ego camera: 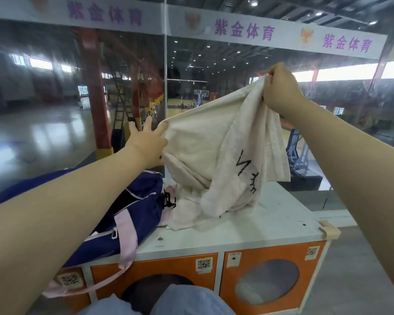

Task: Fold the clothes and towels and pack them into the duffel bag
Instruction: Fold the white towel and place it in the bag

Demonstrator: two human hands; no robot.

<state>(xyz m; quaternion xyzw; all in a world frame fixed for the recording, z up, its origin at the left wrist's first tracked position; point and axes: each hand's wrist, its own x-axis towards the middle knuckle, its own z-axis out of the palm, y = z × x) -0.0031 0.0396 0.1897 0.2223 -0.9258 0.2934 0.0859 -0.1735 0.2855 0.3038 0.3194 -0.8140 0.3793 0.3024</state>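
Sports hall, white-topped locker table (271,226). Right hand (280,89) and left hand (149,142) pinch the cream terry towel (205,142) high, spreading it to fold; navy duffel bag (132,210) waits unzipped alongside.

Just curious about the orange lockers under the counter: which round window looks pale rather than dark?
The right locker: its window shows something pale grey inside, while the middle locker has a dark window.

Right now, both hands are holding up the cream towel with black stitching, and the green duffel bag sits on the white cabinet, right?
Not quite: the duffel bag is navy blue with pink straps, not green. The head view shows it. Both hands, left and right, hold up the cream towel with black stitching, and the bag sits on the white cabinet.
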